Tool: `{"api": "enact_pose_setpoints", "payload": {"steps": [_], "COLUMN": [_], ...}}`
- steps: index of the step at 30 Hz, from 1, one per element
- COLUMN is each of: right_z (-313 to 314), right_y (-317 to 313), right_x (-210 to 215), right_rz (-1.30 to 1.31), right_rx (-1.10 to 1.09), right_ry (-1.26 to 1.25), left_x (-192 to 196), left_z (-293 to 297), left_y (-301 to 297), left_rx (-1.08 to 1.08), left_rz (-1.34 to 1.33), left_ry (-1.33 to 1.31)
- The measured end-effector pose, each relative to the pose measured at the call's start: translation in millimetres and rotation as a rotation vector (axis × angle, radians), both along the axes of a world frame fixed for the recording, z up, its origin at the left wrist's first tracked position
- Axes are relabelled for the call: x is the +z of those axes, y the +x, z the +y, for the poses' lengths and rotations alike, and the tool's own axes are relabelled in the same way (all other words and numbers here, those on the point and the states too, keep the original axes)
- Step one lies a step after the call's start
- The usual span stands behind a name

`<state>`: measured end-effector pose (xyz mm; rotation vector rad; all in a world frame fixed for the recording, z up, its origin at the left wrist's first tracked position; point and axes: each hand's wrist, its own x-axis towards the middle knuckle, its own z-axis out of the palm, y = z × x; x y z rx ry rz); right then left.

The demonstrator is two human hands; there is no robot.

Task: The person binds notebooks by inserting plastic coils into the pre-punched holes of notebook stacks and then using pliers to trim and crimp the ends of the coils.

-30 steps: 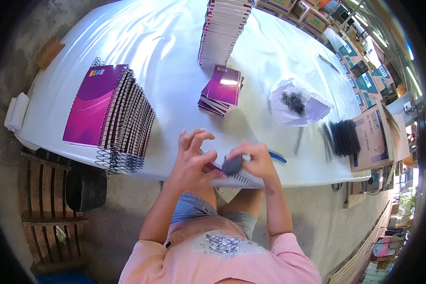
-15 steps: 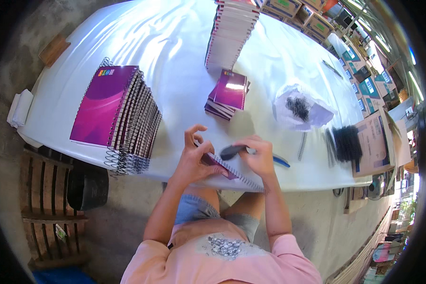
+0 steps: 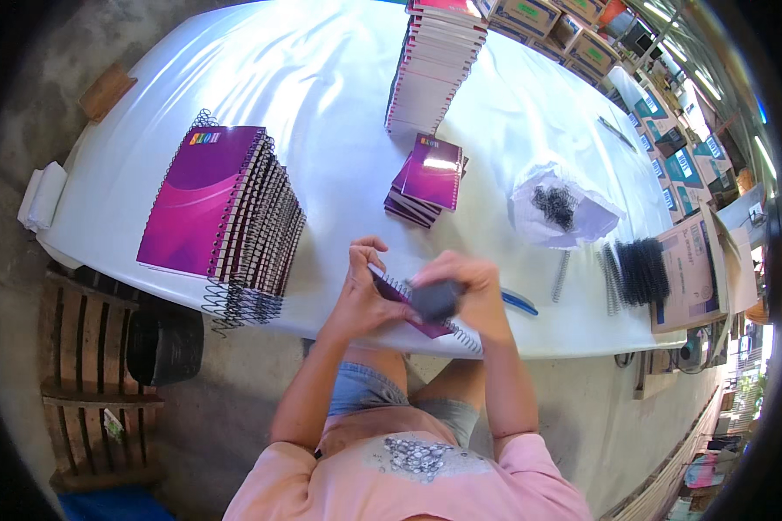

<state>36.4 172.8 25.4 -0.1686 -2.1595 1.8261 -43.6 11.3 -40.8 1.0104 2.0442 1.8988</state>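
Note:
My left hand [image 3: 363, 293] grips a purple-covered notebook [image 3: 432, 329] at the table's near edge, thumb on the cover and index finger raised. A wire spiral coil [image 3: 468, 339] runs along the notebook's edge and sticks out past its near right end. Closed around a dark, rounded object [image 3: 436, 301], my right hand [image 3: 475, 280] is over the coil; motion blurs both, and the object's exact kind cannot be made out. Just right of that hand lies a tool with a blue handle [image 3: 520, 301], partly hidden.
Large purple spiral notebooks [image 3: 195, 204] are stacked at left, smaller ones [image 3: 432, 174] at centre. Behind rises a tall notebook stack [image 3: 430, 78]. A white bag [image 3: 595, 217] holds dark coils; a black coil bundle [image 3: 641, 269] lies beside a cardboard box [image 3: 691, 273] at right.
The dark object in my right hand has turned and moved slightly right and down along the coil. My left hand keeps its hold on the notebook. The whole view has shifted a little.

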Motion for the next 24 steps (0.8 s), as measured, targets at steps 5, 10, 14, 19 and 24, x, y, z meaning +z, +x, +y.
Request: {"api": "enact_pose_setpoints", "payload": {"steps": [5, 10, 14, 19, 24], "right_z": [-11.7, -8.3, 60.8, 62.7, 25.7], "right_y": [-9.2, -12.3, -4.1, 57.2, 119.6], "right_x": [2.9, -3.9, -15.7, -10.0, -49.8], "right_rz": [0.033, -0.001, -0.017, -0.144, -0.299], "right_rx": [0.034, -0.054, -0.435, -0.572, -0.535], "right_ry": [0.325, 0.433, 0.801, 0.927, 1.21], "left_x": [4.0, -0.6, 4.2, 10.5, 37.9], "left_z": [-0.8, -2.0, -3.3, -14.9, -13.0], "left_y": [-2.1, 1.7, 7.0, 12.1, 31.5], "left_rx": [0.009, -0.034, -0.035, 0.011, 0.242], "left_rz": [0.105, 0.114, -0.096, -0.408, -0.086], "left_ry": [-0.03, 0.063, 0.095, 0.321, 0.422]}}
